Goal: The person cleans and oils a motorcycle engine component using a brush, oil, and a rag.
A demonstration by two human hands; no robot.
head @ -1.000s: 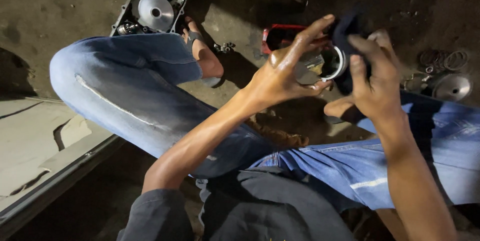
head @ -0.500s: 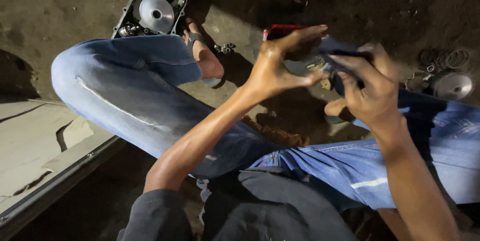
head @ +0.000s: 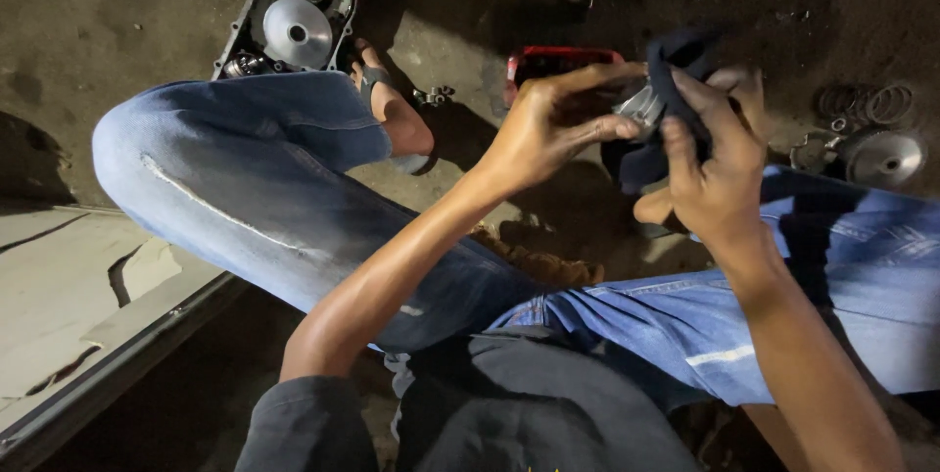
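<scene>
A small shiny metal part (head: pixel 641 103) is pinched in the fingertips of my left hand (head: pixel 548 129), held above my knees. Pressed against that part is a dark blue cloth (head: pixel 676 90), which my right hand (head: pixel 713 164) grips. Much of the metal part is hidden by the cloth and my fingers. Both hands meet in front of me, over the dirt floor between my jeans-clad legs (head: pixel 255 188).
An open engine case (head: pixel 289 12) with a silver pulley lies on the ground at top left, near my sandalled foot (head: pixel 392 110). A red container (head: pixel 553 61) sits behind my hands. At right lie a metal disc (head: pixel 886 157), rings (head: pixel 871 102) and small parts. A concrete ledge (head: pixel 69 306) runs at lower left.
My left hand has closed its fingers onto the metal part, and the cloth in my right hand has shifted over it. My hands moved slightly; legs stay still.
</scene>
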